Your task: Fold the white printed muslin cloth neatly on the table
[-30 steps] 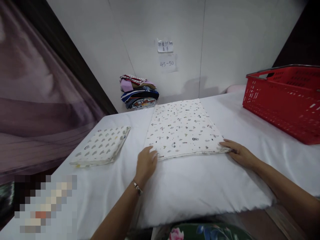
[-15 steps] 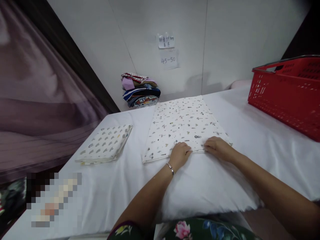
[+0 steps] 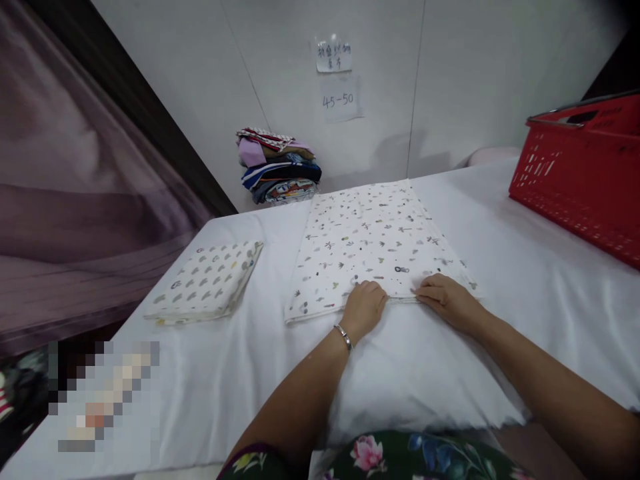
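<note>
A white cloth with small printed motifs (image 3: 370, 233) lies folded flat on the white-covered table. My left hand (image 3: 366, 308), with a silver bracelet at the wrist, pinches the cloth's near edge around its middle. A short way to the right, my right hand (image 3: 446, 300) grips the same edge, thumb and fingers together. Between the two hands a short stretch of the layered edge shows. To the left rests a smaller folded cloth with grey cloud-like shapes (image 3: 207, 280), touched by neither hand.
A pile of folded fabrics (image 3: 280, 167) stands at the table's far edge by the wall. At the right is a red plastic basket (image 3: 580, 180) with a metal handle. A purple curtain (image 3: 90, 200) hangs on the left. Paper signs (image 3: 341, 99) are stuck to the wall.
The view has tilted and shifted slightly. Both hands keep hold of the near edge of the printed cloth, with the fingers now closer in on the edge.
</note>
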{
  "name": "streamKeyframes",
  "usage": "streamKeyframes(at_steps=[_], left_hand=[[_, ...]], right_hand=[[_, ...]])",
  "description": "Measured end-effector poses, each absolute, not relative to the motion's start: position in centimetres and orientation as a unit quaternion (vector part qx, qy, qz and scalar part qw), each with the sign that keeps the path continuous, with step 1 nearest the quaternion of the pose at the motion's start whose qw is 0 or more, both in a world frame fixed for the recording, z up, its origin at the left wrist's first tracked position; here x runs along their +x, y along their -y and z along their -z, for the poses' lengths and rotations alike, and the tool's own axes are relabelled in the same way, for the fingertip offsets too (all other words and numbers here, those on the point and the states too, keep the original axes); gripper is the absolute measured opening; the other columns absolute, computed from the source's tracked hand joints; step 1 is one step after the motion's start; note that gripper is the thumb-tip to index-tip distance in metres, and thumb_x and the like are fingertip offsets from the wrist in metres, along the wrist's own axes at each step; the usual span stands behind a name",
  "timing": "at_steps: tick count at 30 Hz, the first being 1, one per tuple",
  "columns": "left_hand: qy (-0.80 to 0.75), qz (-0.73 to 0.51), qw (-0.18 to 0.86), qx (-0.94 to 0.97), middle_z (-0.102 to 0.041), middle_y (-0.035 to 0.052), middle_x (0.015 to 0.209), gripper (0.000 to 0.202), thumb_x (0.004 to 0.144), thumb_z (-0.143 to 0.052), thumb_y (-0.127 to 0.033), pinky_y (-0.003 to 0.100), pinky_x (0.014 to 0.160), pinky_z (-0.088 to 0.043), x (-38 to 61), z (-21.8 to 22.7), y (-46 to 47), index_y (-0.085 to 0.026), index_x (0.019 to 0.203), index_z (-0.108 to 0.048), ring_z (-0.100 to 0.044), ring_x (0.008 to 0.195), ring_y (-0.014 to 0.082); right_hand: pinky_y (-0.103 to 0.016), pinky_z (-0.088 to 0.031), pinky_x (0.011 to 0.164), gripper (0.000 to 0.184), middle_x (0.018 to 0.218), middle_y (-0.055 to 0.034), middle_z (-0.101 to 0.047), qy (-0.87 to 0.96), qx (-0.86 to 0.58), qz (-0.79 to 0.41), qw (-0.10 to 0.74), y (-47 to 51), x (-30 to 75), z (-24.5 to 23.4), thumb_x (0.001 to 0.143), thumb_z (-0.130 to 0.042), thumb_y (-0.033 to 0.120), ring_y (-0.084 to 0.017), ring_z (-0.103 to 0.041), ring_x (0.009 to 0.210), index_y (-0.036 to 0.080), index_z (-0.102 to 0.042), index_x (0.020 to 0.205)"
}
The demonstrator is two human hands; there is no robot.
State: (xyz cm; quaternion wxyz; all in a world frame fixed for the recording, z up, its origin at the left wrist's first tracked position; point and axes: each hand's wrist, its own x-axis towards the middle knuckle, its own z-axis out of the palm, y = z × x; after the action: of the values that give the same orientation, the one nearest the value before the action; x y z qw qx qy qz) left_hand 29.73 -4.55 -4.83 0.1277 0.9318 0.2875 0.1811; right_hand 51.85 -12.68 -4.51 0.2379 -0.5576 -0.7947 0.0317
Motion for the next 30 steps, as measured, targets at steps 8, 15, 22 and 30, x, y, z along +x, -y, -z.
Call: streamKeyframes(at_steps=[8,15,22,30], left_hand=[[-0.267,-0.179,0.138,0.937,-0.057,0.0051,0.089,0.017,0.088,-0.048,-0.029,0.033,0.078,-0.040,29.35,4.81,4.52,-0.018,0.086,-0.060,-0.049,0.087,0.0179],[-0.280,-0.203,0.160,0.924,-0.059,0.0033,0.087,0.022,0.090,-0.044,-0.027,0.031,0.076,-0.040,29.21,5.15,4.47,-0.020,0.084,-0.063,-0.049,0.085,0.0164],[-0.292,-0.211,0.174,0.917,-0.059,0.0035,0.085,0.026,0.091,-0.040,-0.026,0.030,0.077,-0.040,29.39,5.11,4.38,-0.019,0.083,-0.064,-0.050,0.083,0.0160],[-0.303,-0.206,0.141,0.920,-0.058,0.0035,0.086,0.025,0.092,-0.039,-0.026,0.029,0.073,-0.040,29.60,5.06,4.44,-0.018,0.081,-0.060,-0.049,0.082,0.0155]], right_hand=[[-0.037,-0.046,0.071,0.026,0.090,-0.0089,-0.060,0.801,-0.548,-0.061,0.235,12.84,52.17,4.69,0.090,-0.044,0.031,-0.022,-0.054,0.084,0.022,-0.067,0.099],[-0.036,-0.047,0.071,0.030,0.091,-0.0081,-0.059,0.792,-0.558,-0.080,0.233,12.89,52.25,4.73,0.092,-0.040,0.031,-0.021,-0.053,0.086,0.023,-0.067,0.102],[-0.036,-0.048,0.072,0.029,0.091,-0.0072,-0.060,0.779,-0.568,-0.099,0.247,12.91,52.29,4.77,0.092,-0.041,0.033,-0.021,-0.054,0.086,0.025,-0.066,0.103],[-0.033,-0.046,0.070,0.030,0.093,-0.0088,-0.060,0.782,-0.565,-0.038,0.260,12.99,52.05,4.85,0.093,-0.037,0.027,-0.021,-0.053,0.087,0.021,-0.066,0.100]])
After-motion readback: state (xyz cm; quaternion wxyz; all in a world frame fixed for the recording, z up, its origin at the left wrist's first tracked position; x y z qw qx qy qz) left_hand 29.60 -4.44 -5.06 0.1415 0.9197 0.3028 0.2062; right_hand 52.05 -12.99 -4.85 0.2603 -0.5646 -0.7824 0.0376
